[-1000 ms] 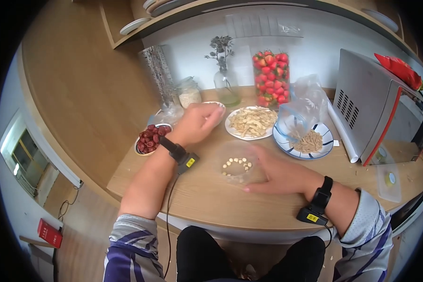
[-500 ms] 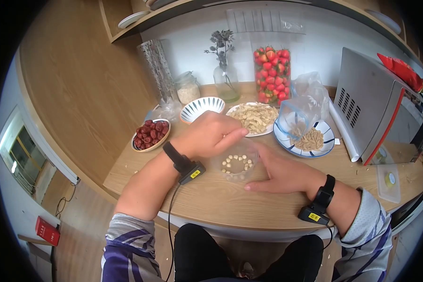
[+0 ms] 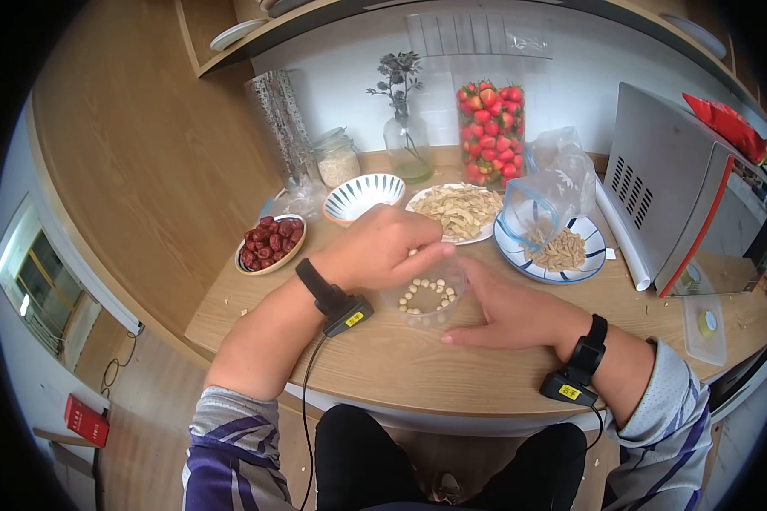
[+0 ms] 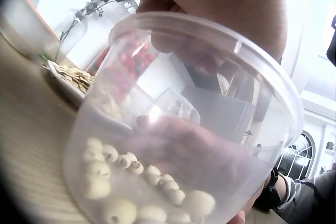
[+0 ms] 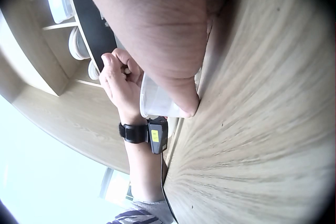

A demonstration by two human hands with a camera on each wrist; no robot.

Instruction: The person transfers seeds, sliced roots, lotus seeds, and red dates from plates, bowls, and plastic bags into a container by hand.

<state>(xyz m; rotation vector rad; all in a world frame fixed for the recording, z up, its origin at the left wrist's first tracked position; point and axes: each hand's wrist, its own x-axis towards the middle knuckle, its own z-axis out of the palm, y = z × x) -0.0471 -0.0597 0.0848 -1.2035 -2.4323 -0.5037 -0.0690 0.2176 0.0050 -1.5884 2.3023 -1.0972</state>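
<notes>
A clear plastic tub point(image 4: 210, 134) with several pale round seeds point(image 3: 426, 296) along its bottom stands on the table. My right hand point(image 3: 516, 311) holds the tub's right side, thumb in front. Over the tub's rim hangs my left hand point(image 3: 392, 247), fingers curled and pinching a small pale seed point(image 5: 126, 70). Behind the left hand is a white bowl point(image 3: 362, 198) with blue stripes. The left wrist view shows the right hand point(image 4: 194, 155) through the tub wall.
Red dates point(image 3: 270, 244) sit in a bowl at the left. Behind the tub are a plate of pale slices point(image 3: 458, 210) and a blue-rimmed plate point(image 3: 520, 266) with brown pieces and a plastic bag. A microwave point(image 3: 656, 170) stands at the right; strawberries point(image 3: 492, 132) at the back.
My left hand has come from over the striped bowl toward me and right, to the tub's rim, uncovering the bowl. The right hand has stayed at the tub.
</notes>
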